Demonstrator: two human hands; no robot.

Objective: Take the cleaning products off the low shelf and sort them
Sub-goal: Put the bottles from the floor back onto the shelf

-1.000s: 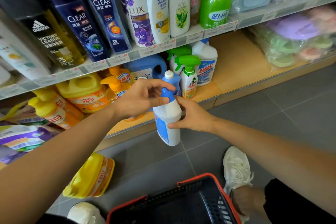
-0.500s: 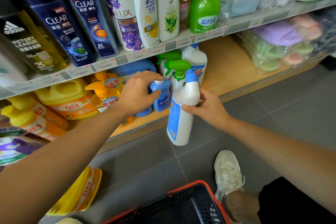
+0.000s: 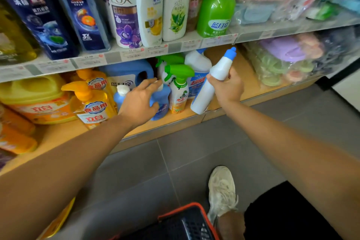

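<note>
Gripping a white bottle (image 3: 205, 93) with a blue cap around its middle, the right hand (image 3: 229, 86) holds it tilted, cap up and to the right, above the near edge of the low shelf (image 3: 176, 121). The left hand (image 3: 139, 101) hovers, fingers spread and loose, over a small blue bottle (image 3: 163, 104) standing on that shelf, just left of a green-trigger spray bottle (image 3: 179, 92).

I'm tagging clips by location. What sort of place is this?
Probably a small shop or supermarket aisle: price labels line the shelf edge, branded shampoo bottles stand in rows above yellow detergent bottles, and a shopping basket sits on the floor. The right hand holds a white blue-capped bottle.
</note>
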